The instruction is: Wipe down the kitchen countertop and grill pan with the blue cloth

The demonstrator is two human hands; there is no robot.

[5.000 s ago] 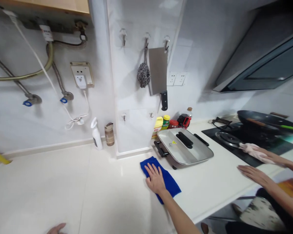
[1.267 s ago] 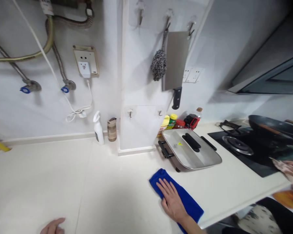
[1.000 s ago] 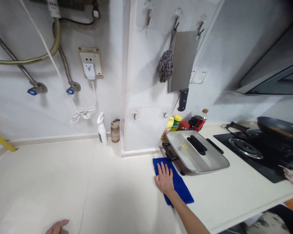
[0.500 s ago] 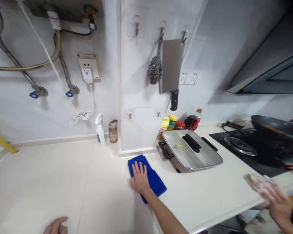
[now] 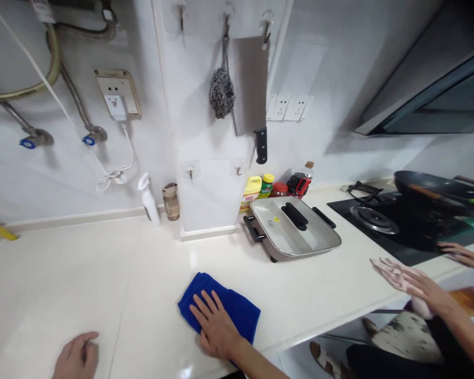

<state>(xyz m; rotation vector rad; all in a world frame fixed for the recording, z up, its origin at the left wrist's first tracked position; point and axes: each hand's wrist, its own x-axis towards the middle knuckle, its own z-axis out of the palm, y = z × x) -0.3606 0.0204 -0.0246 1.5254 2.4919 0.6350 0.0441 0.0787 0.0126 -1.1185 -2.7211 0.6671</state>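
My right hand [image 5: 218, 327] lies flat, fingers spread, on a folded blue cloth [image 5: 239, 310] on the white countertop [image 5: 150, 295]. At the lower left, my left hand [image 5: 77, 353] rests on the counter, its fingers curled loosely with nothing visible in them. Beyond the cloth, to the right, a rectangular electric pan with a lid [image 5: 296, 226] sits on the counter. Another person's hand [image 5: 430, 292] at the right presses a pale pink cloth [image 5: 393, 272] on the counter near the front edge. That person's other hand [image 5: 462, 255] is beside the stove.
A white spray bottle [image 5: 149, 202] and a brown cup [image 5: 171, 201] stand by the wall. A cleaver [image 5: 249, 87] and a steel scrubber [image 5: 221, 93] hang from hooks. Several condiment containers stand behind the pan. A wok [image 5: 438, 184] sits on the stove [image 5: 414, 231].
My right hand and the blue cloth have come nearer to me, away from the wall pillar. The other person's hand and pink cloth have shifted on the counter. The view has turned slightly.
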